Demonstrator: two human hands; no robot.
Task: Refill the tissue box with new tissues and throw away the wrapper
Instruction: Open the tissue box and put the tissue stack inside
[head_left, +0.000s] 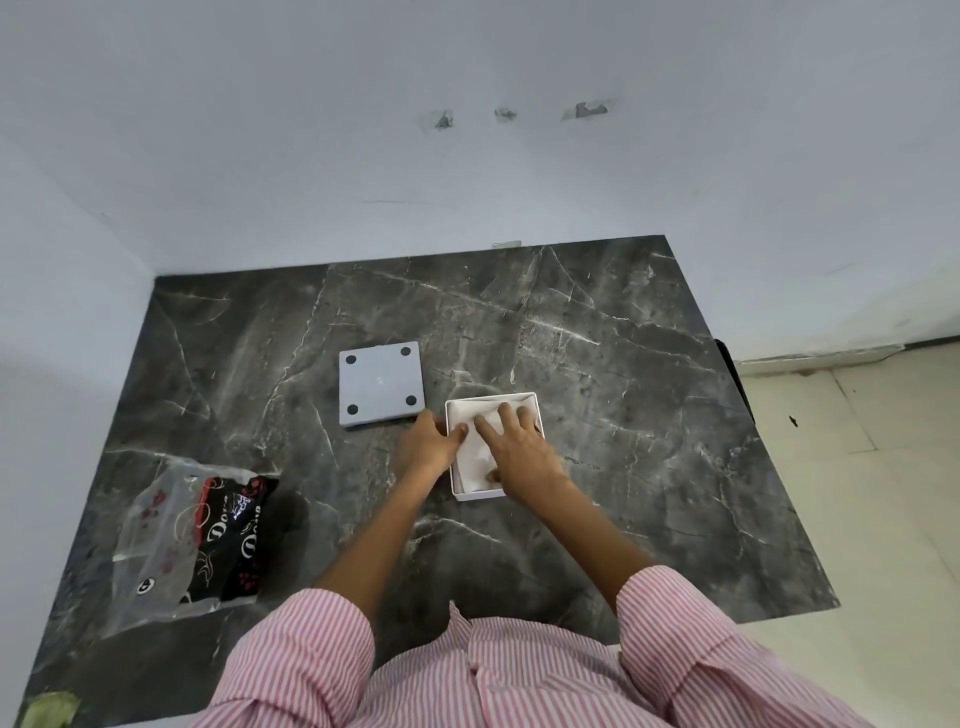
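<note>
A white square tissue box (519, 399) lies open on the dark marble table, with white tissues (475, 452) inside it. My right hand (519, 447) lies flat on the tissues, fingers spread, pressing them down into the box. My left hand (428, 441) grips the box's left wall, thumb over the rim onto the tissues. The box's grey lid (381, 383) with its black round feet up rests just left of and behind the box. The plastic wrapper (192, 535), clear with a black and red print, lies crumpled at the table's left front.
The marble table (623, 364) stands in a corner against white walls at the back and left. Its right edge drops to a pale tiled floor (857, 467). A greenish object (49, 709) sits at the table's front left corner.
</note>
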